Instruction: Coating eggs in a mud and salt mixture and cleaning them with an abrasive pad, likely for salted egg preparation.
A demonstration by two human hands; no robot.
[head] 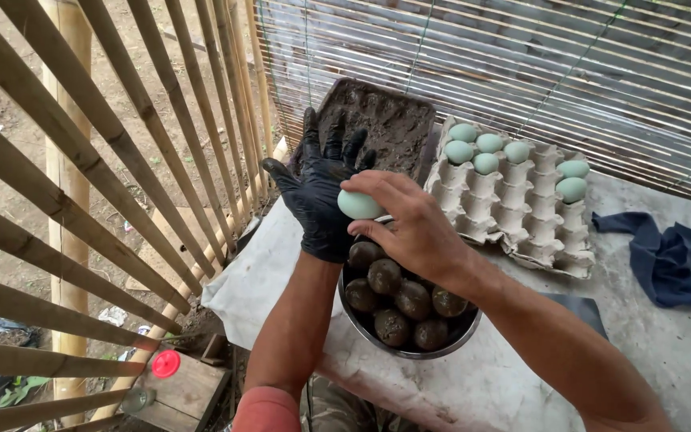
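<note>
Pale green egg (359, 206) gripped in bare right hand (413, 228), against open palm of black-gloved left hand (319, 192). Below: steel bowl (441, 346) of mud-coated eggs (398, 302). Egg carton (513, 204) and mud tray (381, 124) behind, on bench (665, 352).

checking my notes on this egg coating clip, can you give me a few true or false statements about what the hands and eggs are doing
1. The bare right hand holds a pale green egg. True.
2. The left hand is bare. False: it wears a black glove.
3. The round metal bowl holds dark, mud-coated eggs. True.
4. The grey cardboard egg tray is full. False: only a few pale green eggs sit along its far edge.
5. The blue cloth covers the bowl. False: it lies on the table, apart from the bowl.
</note>
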